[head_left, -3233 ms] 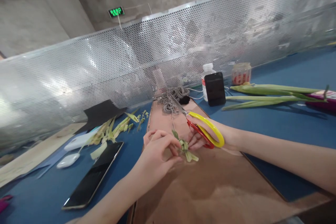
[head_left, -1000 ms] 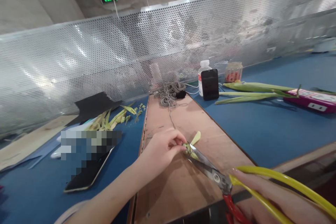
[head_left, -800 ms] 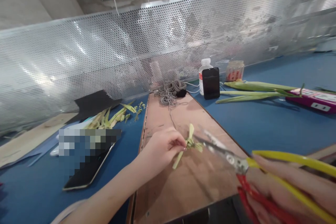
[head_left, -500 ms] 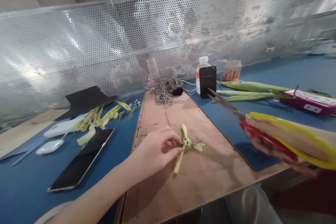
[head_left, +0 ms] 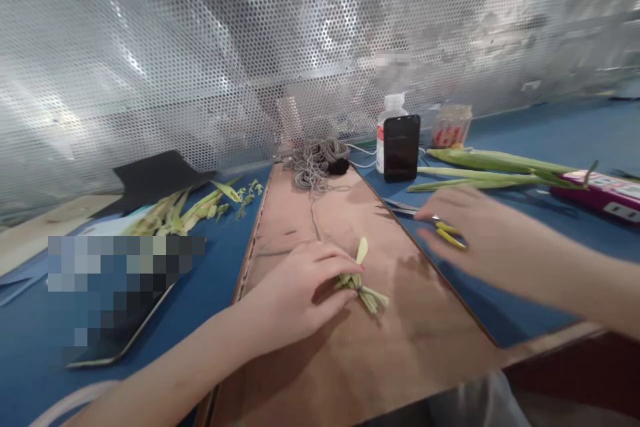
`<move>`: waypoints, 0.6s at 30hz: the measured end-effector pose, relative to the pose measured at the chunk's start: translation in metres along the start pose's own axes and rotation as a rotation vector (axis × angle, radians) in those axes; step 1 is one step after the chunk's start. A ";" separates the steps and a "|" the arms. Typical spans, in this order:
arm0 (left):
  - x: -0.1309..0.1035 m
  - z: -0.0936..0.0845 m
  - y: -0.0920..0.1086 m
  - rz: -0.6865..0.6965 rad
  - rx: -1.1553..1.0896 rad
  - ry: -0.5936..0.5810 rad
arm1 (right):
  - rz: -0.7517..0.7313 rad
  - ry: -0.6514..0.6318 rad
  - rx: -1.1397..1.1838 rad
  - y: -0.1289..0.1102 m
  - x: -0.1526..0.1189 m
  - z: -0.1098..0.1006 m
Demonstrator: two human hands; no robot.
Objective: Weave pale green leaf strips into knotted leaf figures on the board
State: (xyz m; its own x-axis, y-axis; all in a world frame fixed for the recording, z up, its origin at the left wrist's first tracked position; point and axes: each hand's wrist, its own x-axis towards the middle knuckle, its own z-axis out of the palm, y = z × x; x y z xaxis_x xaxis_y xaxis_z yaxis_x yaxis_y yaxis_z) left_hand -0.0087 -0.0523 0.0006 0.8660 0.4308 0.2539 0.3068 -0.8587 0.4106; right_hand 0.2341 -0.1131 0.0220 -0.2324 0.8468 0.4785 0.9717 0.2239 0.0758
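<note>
My left hand [head_left: 310, 290] rests on the wooden board [head_left: 400, 360], thumb and fingers closed on a small knotted figure of pale green husk strips [head_left: 373, 300]. One strip points up past the fingers, and a bunched end spreads to the right; the part inside the grip is hidden. Just beyond the board's right edge, my right hand [head_left: 465, 227] is around the scissors [head_left: 403, 208], their blades pointing left, low over the blue tabletop. Part of a yellow handle shows by the palm. The right fingers are blurred.
A grey yarn heap [head_left: 320, 160] lies at the board's far end. Behind the right hand stand a phone [head_left: 401, 150], a bottle [head_left: 395, 107] and a jar [head_left: 453, 125], with green husk leaves [head_left: 495, 163] beside them. Husk scraps [head_left: 200, 210] lie left. A perforated metal screen [head_left: 200, 80] rises behind.
My right hand has brought the scissors down and left, from raised in the air to low by the board's edge. The husk figure has turned in my left hand, and the view has tilted down.
</note>
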 end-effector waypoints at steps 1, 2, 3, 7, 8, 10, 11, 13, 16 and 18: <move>0.000 0.000 0.000 -0.010 0.007 0.001 | -0.062 -0.033 0.039 -0.017 -0.001 0.002; 0.000 0.000 0.000 -0.020 0.017 0.002 | -0.134 -0.055 0.119 -0.033 -0.002 0.005; 0.000 -0.001 0.000 -0.028 0.027 0.003 | -0.147 -0.071 0.192 -0.046 -0.003 0.009; -0.002 -0.001 0.002 -0.057 0.050 0.002 | -0.110 -0.160 0.341 -0.073 -0.007 0.025; -0.003 -0.001 0.003 -0.075 0.052 0.003 | -0.097 -0.174 0.356 -0.075 -0.006 0.028; -0.005 0.000 0.005 -0.112 0.049 0.008 | -0.072 -0.187 0.375 -0.075 -0.004 0.032; -0.006 0.001 0.006 -0.127 0.044 0.017 | -0.064 -0.185 0.389 -0.075 -0.002 0.033; -0.007 0.002 0.008 -0.153 0.030 0.051 | -0.045 -0.177 0.429 -0.075 0.001 0.035; -0.009 0.002 0.009 -0.180 0.002 0.113 | -0.019 -0.150 0.509 -0.076 0.001 0.036; -0.010 0.002 0.010 -0.165 -0.005 0.158 | -0.023 -0.105 0.553 -0.078 0.000 0.036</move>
State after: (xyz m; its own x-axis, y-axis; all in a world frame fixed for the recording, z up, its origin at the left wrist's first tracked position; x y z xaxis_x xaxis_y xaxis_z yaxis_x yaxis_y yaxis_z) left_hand -0.0136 -0.0655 0.0002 0.7319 0.6033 0.3168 0.4365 -0.7720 0.4620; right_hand 0.1571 -0.1135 -0.0158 -0.2835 0.8760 0.3902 0.8060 0.4382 -0.3981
